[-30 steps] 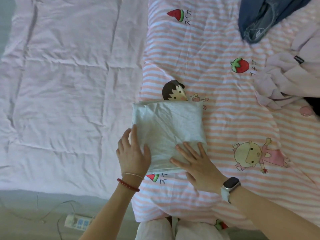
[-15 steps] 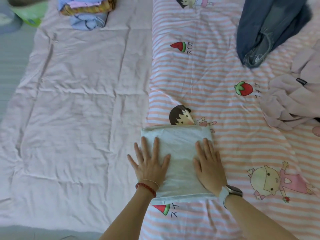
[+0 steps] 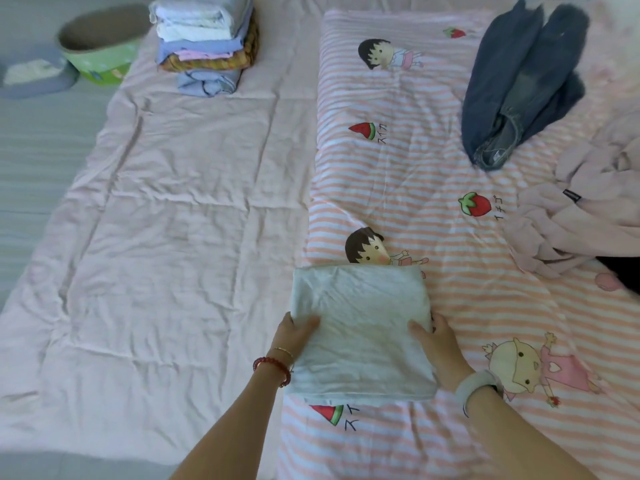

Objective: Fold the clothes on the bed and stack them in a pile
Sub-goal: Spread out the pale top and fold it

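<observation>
We have the folded pale grey garment (image 3: 360, 334) lying on the striped cartoon quilt (image 3: 415, 174), just below the dark-haired cartoon figure (image 3: 367, 251) printed on it. Our left hand (image 3: 294, 336) grips the garment's left edge, thumb on top and fingers tucked underneath out of sight. Our right hand (image 3: 440, 348) grips the right edge the same way, thumb lying on the cloth, fingers curled round the side. A red bead bracelet (image 3: 273, 368) sits on the left wrist and a pale watch (image 3: 479, 388) on the right.

Left of the garment spreads the plain pink quilt (image 3: 166, 237). Far up and to the left of the garment, on that pink quilt, stands the pile of folded clothes (image 3: 207, 43), with a green basket (image 3: 100, 50) beside it. Up and to the right of the garment lie the blue jeans (image 3: 519, 81), and nearer on the right a crumpled pink garment (image 3: 581, 216).
</observation>
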A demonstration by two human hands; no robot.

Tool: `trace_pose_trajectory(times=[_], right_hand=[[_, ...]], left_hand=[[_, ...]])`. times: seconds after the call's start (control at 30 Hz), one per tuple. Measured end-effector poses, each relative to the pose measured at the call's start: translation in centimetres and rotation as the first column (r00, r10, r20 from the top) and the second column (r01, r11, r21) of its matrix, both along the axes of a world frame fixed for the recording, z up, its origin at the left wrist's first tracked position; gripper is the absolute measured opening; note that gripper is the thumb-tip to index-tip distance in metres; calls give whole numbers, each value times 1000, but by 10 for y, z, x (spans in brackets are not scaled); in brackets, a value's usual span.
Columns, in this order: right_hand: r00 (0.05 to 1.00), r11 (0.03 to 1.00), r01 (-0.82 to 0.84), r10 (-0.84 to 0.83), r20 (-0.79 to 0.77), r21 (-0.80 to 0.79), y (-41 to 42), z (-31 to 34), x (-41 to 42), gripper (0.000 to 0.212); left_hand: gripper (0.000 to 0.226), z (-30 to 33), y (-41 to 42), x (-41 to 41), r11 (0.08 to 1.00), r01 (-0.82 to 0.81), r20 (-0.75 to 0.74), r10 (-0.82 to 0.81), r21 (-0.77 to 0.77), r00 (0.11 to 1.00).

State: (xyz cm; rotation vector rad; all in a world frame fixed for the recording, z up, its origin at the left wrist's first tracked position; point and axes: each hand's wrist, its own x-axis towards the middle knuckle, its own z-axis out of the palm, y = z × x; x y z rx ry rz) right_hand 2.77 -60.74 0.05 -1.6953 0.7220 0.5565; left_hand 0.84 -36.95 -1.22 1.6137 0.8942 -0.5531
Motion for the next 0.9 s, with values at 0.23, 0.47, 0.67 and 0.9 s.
trace_pose_trajectory(times=[0.23, 0.47, 0.67, 0.9], right_hand=[[958, 993, -77, 99, 268, -94, 18, 34, -43, 32], [910, 940, -336, 338, 241, -48, 81, 70, -120, 32], [777, 798, -600, 599, 196, -61, 190, 79, -179, 29], [668, 682, -729, 727, 161, -57, 369, 86, -239, 23]], left_hand=[[18, 35, 2, -49, 993, -73, 149, 58, 94, 987], [21, 77, 55, -180, 914, -356, 161, 328, 196, 931], [14, 86, 140, -284, 793, -545, 125, 532, 271, 837], [15, 101, 286, -375, 674, -658, 104, 668, 336, 737]])
